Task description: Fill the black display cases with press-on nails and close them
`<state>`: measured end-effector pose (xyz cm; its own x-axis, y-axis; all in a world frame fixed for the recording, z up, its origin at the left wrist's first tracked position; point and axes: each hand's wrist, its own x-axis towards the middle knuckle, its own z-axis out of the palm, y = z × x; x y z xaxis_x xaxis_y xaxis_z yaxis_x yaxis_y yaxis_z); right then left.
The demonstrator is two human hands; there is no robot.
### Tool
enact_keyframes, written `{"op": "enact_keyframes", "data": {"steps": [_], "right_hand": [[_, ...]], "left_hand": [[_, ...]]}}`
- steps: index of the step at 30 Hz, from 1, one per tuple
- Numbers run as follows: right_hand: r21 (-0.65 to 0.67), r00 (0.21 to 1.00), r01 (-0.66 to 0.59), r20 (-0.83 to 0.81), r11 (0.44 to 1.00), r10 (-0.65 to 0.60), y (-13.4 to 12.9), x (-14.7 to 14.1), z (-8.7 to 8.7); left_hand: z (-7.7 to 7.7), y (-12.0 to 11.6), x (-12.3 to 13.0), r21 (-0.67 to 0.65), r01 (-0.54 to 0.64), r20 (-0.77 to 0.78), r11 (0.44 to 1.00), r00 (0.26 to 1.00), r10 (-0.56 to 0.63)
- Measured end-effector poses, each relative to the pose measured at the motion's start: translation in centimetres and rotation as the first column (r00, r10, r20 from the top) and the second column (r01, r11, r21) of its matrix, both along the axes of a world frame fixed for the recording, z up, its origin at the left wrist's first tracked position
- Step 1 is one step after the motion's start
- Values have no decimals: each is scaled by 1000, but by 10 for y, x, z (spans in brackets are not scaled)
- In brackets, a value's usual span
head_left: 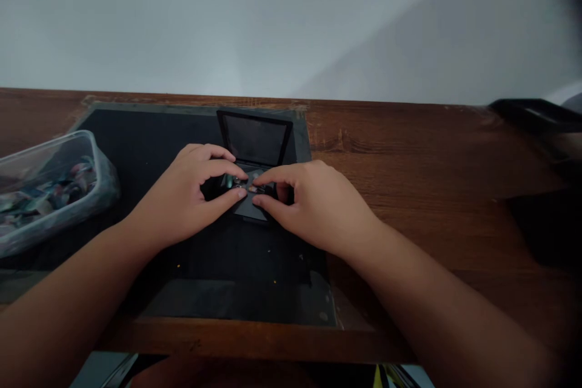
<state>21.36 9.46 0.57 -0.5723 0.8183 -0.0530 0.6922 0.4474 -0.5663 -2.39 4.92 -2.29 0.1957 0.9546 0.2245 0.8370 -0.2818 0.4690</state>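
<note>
A small black hinged box stands with its lid (pixel 255 138) raised; the lid has a dark, see-through window. Inside, on the dark insert (pixel 250 212), lie small shiny pieces: one with a teal part (pixel 230 180) and one with an orange spot (pixel 253 189). My left hand (pixel 191 185) reaches in from the left, thumb and forefinger bent about the teal piece. From the right, my right hand (pixel 313 200) has thumb and forefinger close around the orange-spotted piece. The fingers partly hide both pieces, so their kind is unclear.
A clear plastic tub (pixel 102 176) of many small wrapped or shiny items stands at the left. Beneath the box lies a black mat (pixel 218 279) with tiny specks on a brown wooden table (pixel 409 194). A blurred dark object (pixel 536 115) is at the far right, near the pale wall.
</note>
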Motion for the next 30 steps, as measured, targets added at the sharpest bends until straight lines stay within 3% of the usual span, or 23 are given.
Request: {"op": "enact_keyframes", "data": {"steps": [10,16,21,30], "right_hand": [[-6,999,-30,19,1000,30,0,-1,3],[18,999,-25,41,1000,24,2,0,3],[20,999,-30,38,999,30,3,2,3],[58,1000,21,-5,998,-21,9,3,-4]], "left_hand": [[-1,0,10,-13,-28,20,1000,999,28],[5,-2,-6,5,47,40,999,998,-47],[8,1,-19,-7,-2,35,1000,999,2],[9,4,-27,-115,8,-56,993,998,-14]]}}
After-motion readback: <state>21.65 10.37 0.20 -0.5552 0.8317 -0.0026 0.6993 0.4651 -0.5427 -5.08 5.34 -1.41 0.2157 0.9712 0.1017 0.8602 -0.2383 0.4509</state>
